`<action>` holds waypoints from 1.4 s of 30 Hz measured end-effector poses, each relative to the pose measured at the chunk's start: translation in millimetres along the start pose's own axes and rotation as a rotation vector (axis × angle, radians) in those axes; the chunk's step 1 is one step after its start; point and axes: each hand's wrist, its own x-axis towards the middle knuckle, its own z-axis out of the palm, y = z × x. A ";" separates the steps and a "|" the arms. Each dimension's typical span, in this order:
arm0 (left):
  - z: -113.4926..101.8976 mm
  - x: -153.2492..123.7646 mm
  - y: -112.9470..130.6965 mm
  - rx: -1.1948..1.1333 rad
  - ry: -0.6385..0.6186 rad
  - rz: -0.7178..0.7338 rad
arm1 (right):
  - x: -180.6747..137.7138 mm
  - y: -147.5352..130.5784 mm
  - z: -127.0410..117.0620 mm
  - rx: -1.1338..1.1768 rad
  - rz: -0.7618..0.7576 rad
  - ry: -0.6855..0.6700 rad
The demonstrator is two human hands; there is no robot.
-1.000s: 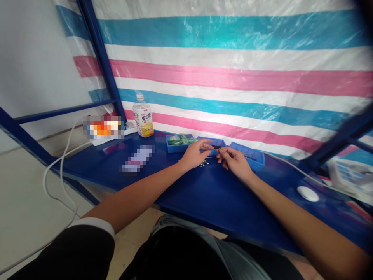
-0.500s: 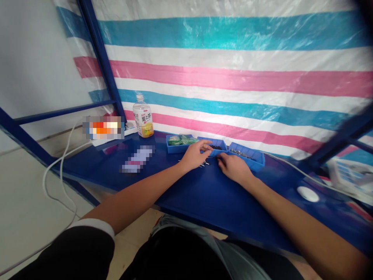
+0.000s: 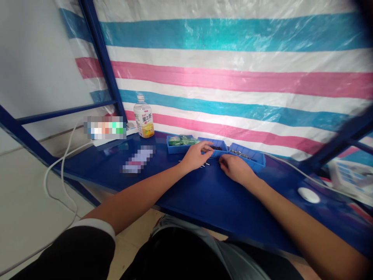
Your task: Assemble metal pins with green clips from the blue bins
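Three small blue trays stand in a row at the back of the blue table [image 3: 210,194]. The left tray [image 3: 179,143] holds green pieces, the middle tray [image 3: 217,147] dark small parts, the right tray [image 3: 247,156] silvery metal parts. My left hand [image 3: 197,154] reaches to the middle tray's near rim, fingers curled in a pinch over the dark parts. My right hand [image 3: 235,168] rests on the table just in front of the right tray, fingers curled down. A few small metal pins [image 3: 204,165] lie between the hands. What either hand holds is too small to make out.
A tea bottle [image 3: 144,119] stands at the back left beside a power strip [image 3: 110,134] with a white cable [image 3: 58,171] hanging off the table. A white round object [image 3: 308,194] lies at the right. Blue frame posts [image 3: 100,58] flank the striped tarp wall.
My right hand came down from in front of the middle tray onto the table and stays there. My left hand keeps its place at the middle tray, fingers shifting slightly.
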 end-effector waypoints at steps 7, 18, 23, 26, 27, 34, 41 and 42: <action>0.4 -0.8 1.6 0.009 0.003 -0.012 | -2.2 -1.5 0.9 0.098 0.029 -0.004; 2.7 -4.3 6.1 -0.014 -0.093 -0.110 | -1.2 -22.3 -4.6 0.968 0.250 0.175; 6.6 -4.4 1.6 -0.145 -0.157 -0.117 | -2.6 -32.4 -7.5 1.055 0.258 0.209; 6.1 -5.2 2.7 -0.106 -0.159 -0.071 | -3.3 -33.3 -7.6 1.060 0.232 0.213; 5.5 -5.7 3.8 -0.076 -0.166 -0.048 | -3.5 -32.9 -7.3 1.062 0.221 0.212; -0.6 -6.4 10.9 0.120 -0.130 0.053 | -5.6 -30.5 -5.8 1.045 0.203 0.231; -1.4 -2.0 4.0 0.173 -0.084 0.099 | -6.7 -25.8 -5.5 0.899 0.214 0.215; -0.9 -2.3 3.6 0.148 -0.076 0.086 | -6.4 -24.5 -4.7 0.891 0.212 0.208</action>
